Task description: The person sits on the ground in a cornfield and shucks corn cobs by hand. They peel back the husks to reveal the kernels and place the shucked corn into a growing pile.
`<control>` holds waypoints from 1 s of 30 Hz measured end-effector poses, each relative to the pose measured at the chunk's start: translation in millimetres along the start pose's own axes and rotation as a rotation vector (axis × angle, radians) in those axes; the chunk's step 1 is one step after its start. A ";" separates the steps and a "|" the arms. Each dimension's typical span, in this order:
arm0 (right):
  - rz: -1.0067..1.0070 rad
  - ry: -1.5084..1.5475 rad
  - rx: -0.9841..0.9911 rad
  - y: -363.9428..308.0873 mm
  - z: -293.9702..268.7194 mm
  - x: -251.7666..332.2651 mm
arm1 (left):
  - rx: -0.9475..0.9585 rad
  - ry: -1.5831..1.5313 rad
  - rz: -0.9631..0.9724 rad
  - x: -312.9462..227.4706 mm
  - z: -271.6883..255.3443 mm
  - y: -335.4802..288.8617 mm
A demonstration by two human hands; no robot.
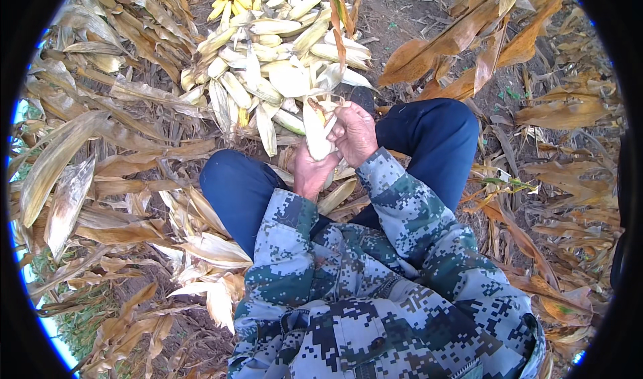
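1. Cupping the lower end of the cream, papery-husked corn ear (315, 134), the left hand (312, 174) should brace firmly.
2. The right hand (356, 134) pinches upper husk (328, 104); pulling downward probably strips cleanest.
3. The ear is between navy-trousered knees (231, 184).

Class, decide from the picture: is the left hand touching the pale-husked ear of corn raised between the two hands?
Touching. The head view shows the left hand gripping the lower end of the ear of corn, with no gap between them.
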State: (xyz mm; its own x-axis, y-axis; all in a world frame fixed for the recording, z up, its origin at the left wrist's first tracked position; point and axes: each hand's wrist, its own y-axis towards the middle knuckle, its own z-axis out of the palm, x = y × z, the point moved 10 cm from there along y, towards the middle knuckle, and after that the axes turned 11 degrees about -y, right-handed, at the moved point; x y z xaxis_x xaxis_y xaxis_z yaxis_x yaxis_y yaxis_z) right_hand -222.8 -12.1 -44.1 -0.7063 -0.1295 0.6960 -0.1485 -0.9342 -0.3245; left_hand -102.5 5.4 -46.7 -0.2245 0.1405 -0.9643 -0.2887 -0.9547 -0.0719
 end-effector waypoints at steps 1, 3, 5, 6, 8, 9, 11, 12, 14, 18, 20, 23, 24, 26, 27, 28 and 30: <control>0.050 0.064 -0.011 1.0 -3.5 -2.6 | 0.026 -0.117 -0.036 4.5 -1.9 -3.7; 0.053 0.148 0.037 4.3 -7.7 -2.2 | 0.018 -0.311 -0.042 -1.4 -1.8 -6.3; 0.058 0.172 0.048 3.0 -6.4 0.7 | -0.050 -0.469 0.015 -24.7 0.7 -7.0; 0.063 0.117 0.074 0.4 -1.7 0.9 | -0.096 -0.336 0.080 -33.1 -1.3 -7.2; 0.073 0.018 0.086 -8.3 10.4 -11.2 | -0.179 -0.188 0.083 -33.2 -10.2 -7.1; 0.099 -0.034 0.079 -12.6 13.9 -20.6 | -0.224 -0.115 0.084 -31.8 -16.0 -8.1; 0.131 0.013 0.161 -20.6 27.6 -32.8 | -0.229 -0.263 0.130 -28.3 -24.0 -8.5; 0.149 -0.010 0.179 -19.6 23.4 -35.5 | -0.213 -0.347 0.086 -24.3 -20.5 -10.4; 0.181 -0.022 0.213 -18.1 22.4 -33.4 | -0.206 -0.432 0.022 -27.1 -16.8 -12.6; 0.236 0.044 0.476 -44.5 47.8 -39.3 | -0.430 -0.719 -0.124 4.0 -48.5 -1.4; 0.320 -0.065 0.622 -77.1 61.7 -54.2 | -0.509 -0.717 -0.316 25.2 -73.0 2.0; 0.441 -0.520 0.796 -115.1 66.7 -76.9 | -0.455 -0.616 -0.194 23.7 -84.8 12.1; 0.458 -0.617 0.826 -119.5 61.5 -76.6 | -0.485 -0.606 -0.148 11.1 -80.5 13.1; 0.516 -0.763 0.883 -130.8 51.8 -71.6 | -0.519 -0.585 -0.102 5.1 -94.6 18.6; 0.500 -0.763 0.909 -135.5 41.3 -73.0 | -0.531 -0.576 -0.076 0.5 -97.1 21.5; 0.502 -0.789 0.921 -137.5 27.3 -72.2 | -0.536 -0.600 -0.049 -1.4 -97.3 24.9; 0.557 -0.819 0.945 -145.9 7.4 -67.0 | -0.543 -0.627 -0.010 -12.6 -99.0 30.3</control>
State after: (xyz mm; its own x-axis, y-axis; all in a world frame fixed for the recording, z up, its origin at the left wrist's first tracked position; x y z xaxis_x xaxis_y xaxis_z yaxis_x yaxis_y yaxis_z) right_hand -148.7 130.4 -38.6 0.1407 -0.4089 0.9016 0.7758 -0.5202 -0.3570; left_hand -16.3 -51.3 -62.0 -0.7478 0.1161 -0.6536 0.1604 -0.9238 -0.3476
